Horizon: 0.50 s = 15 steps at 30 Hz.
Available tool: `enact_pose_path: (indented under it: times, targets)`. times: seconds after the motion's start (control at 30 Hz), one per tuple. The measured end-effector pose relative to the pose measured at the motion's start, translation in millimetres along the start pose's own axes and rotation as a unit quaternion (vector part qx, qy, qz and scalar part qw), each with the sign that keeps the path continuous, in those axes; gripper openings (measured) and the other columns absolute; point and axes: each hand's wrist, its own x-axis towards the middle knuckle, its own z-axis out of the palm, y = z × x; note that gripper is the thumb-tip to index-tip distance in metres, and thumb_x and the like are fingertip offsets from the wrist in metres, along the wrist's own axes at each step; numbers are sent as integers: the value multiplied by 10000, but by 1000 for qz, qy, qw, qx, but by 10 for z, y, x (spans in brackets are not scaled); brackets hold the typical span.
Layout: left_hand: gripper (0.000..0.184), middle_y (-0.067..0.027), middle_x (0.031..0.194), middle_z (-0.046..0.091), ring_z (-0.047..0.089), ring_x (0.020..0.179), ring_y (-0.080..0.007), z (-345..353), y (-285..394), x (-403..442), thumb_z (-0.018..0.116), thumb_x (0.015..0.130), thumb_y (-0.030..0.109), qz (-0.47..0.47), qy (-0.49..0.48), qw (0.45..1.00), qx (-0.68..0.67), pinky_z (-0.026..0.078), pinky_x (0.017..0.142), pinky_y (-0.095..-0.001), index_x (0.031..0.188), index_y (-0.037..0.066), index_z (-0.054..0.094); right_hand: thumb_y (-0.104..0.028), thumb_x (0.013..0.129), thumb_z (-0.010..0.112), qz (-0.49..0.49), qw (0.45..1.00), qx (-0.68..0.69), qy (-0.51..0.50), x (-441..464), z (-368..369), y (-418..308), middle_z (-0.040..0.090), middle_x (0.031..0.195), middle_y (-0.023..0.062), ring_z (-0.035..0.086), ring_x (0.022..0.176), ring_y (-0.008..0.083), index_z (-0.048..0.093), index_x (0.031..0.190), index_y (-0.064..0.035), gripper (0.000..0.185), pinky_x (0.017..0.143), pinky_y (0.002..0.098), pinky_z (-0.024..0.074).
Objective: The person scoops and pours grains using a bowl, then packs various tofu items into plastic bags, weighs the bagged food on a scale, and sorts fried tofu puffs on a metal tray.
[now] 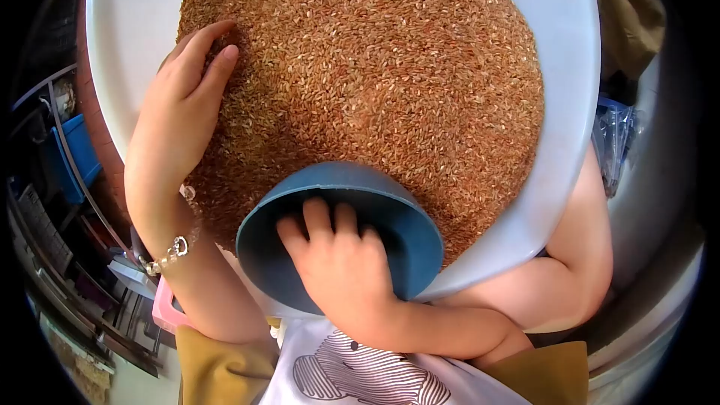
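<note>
Reddish-brown unpolished rice grains lie heaped in a large white basin. My left hand rests at the heap's left edge, thumb and forefinger apart, other fingers partly hidden; I see nothing held in it. At the near edge of the heap, a blue bowl is tilted with its mouth toward me. Inside it, my right hand has bent fingers pressed against the bowl, fingertips in shadow beneath the far rim. The bowl's bottom is hidden, and no grain shows inside.
My bare leg is beside the basin on the right. A clear plastic bag and a brown sack are at the far right. On the left are a blue container, a metal rack and a pink object.
</note>
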Motion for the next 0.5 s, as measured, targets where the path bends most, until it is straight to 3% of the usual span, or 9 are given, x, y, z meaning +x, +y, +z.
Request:
enact_pose_path:
  times: [0.2, 0.33, 0.43, 0.47, 0.5]
  targets:
    - [301, -162, 1075, 586, 551, 1014, -277, -15, -40, 39, 503, 917, 209, 19, 50, 998, -32, 405, 885, -305, 1136, 8, 547, -180, 706, 557, -17, 999, 20, 20, 44, 6, 35, 469, 856, 36, 530, 736, 169, 568, 899, -164, 194, 493, 263, 450]
    - [279, -102, 966, 606, 558, 900, -166, -62, -24, 64, 505, 923, 210, -15, 92, 992, -86, 422, 794, -255, 1104, 10, 575, -176, 738, 544, -14, 999, 31, -2, 45, -21, 37, 478, 903, 33, 522, 763, 173, 551, 893, -146, 158, 532, 265, 431]
    - [254, -43, 872, 605, 528, 820, -93, -113, -7, 69, 512, 923, 202, -10, 128, 982, -141, 416, 733, -222, 1073, 15, 598, -167, 739, 542, -43, 997, 47, 38, -34, -125, 88, 500, 883, 34, 531, 761, 174, 547, 889, -117, 158, 556, 266, 440]
    - [245, -25, 844, 599, 515, 802, -78, -142, -22, 75, 516, 922, 198, 1, 142, 979, -146, 412, 718, -215, 1065, 20, 605, -130, 742, 562, -65, 992, 109, -14, -79, -310, 157, 528, 923, 81, 552, 808, 235, 559, 982, -64, 249, 681, 301, 459]
    - [226, -33, 822, 601, 516, 773, -89, -148, 9, 72, 525, 912, 181, 31, 167, 975, -144, 411, 696, -231, 1052, 27, 613, -136, 756, 602, -86, 985, 149, -33, -75, -519, 263, 565, 869, 80, 567, 802, 232, 559, 962, -45, 229, 674, 300, 462]
